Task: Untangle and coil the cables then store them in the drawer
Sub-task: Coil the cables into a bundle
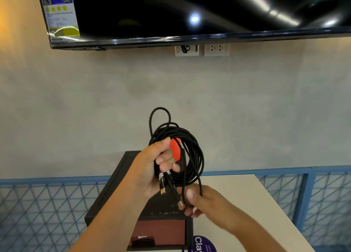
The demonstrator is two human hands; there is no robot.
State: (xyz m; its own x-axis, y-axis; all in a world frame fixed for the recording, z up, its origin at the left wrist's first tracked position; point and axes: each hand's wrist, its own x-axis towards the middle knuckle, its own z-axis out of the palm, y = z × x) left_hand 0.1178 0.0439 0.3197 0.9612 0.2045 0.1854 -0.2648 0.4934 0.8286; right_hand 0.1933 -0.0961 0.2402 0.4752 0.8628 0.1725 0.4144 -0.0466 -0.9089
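— Currently, which failure modes should go in the log?

— Viewing remotely, I judge three.
1. The left hand [161, 162] has its fingers curled round one side of the black cable coil [195, 149]. If that grip loosens, the turns could spring apart and tangle again.
2. One stray loop [160, 108] stands above the bundle, outside the other turns. It may catch on an edge on the way into storage.
3. The right hand [201, 200] pinches a loose strand between thumb and fingertips, just beside a connector end [180, 202]. A hard pull there could cinch one turn across the rest.

— Where is the coil, and what condition is it in?

— It is at the centre of the frame, held in the air above the black drawer unit [114, 185]. It touches neither that unit nor the white table [237, 194] at lower right. The cable is thin and matte black, wound in several roughly round turns that are unevenly stacked. A second connector end [163, 190] hangs just below the left hand. An orange-red item [175, 149] shows through the coil's opening, but I cannot tell what it is. A reddish compartment [161, 230] sits at bottom centre, and I cannot tell whether it is an open drawer.
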